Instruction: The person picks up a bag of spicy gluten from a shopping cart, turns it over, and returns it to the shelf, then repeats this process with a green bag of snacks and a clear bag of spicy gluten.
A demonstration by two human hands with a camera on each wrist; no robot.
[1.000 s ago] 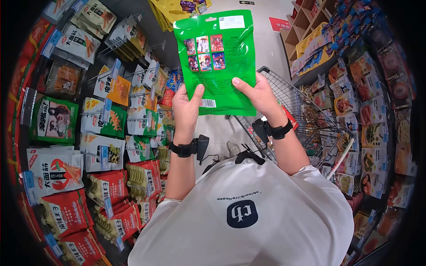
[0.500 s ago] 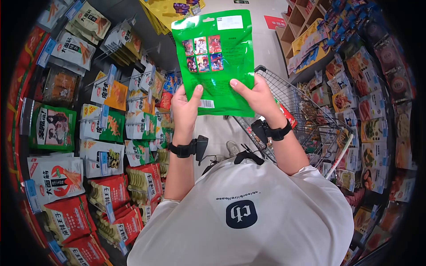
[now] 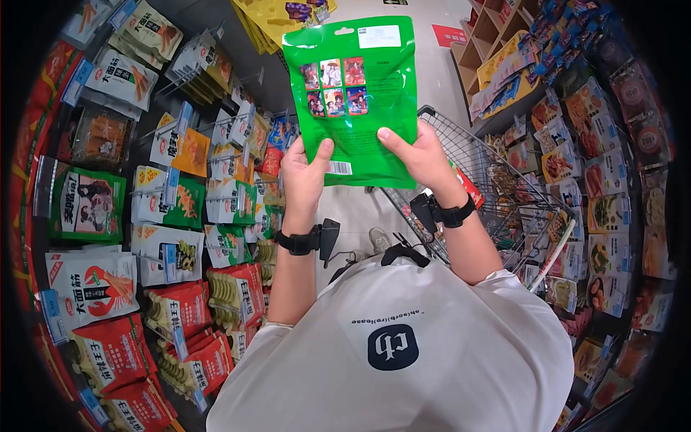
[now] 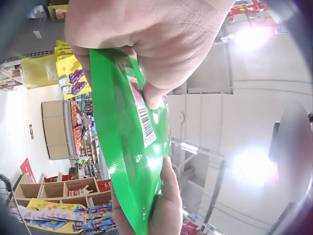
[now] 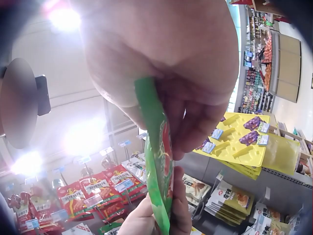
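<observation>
A green bag [image 3: 353,108] with six small pictures, a white label and a barcode is held upright in front of the chest. The left hand [image 3: 302,176] grips its lower left edge, thumb on the printed face and fingers behind. At the lower right edge the right hand [image 3: 425,162] pinches it the same way. In the left wrist view the bag [image 4: 127,142] is seen from its side, between the left hand [image 4: 151,44] and the other hand [image 4: 168,200]. The right wrist view shows the right hand [image 5: 166,58] on the bag's edge [image 5: 159,161].
Packed snack racks stand on the left, with a similar green bag [image 3: 88,205] and red bags [image 3: 115,349]. A wire shopping cart [image 3: 489,187] is just beyond the right forearm. More hanging packets [image 3: 608,212] line the right side, and wooden bins [image 3: 497,39] stand farther ahead.
The green bag and both hands shift slightly left, then back right in the head view. The grip of both hands looks the same.
</observation>
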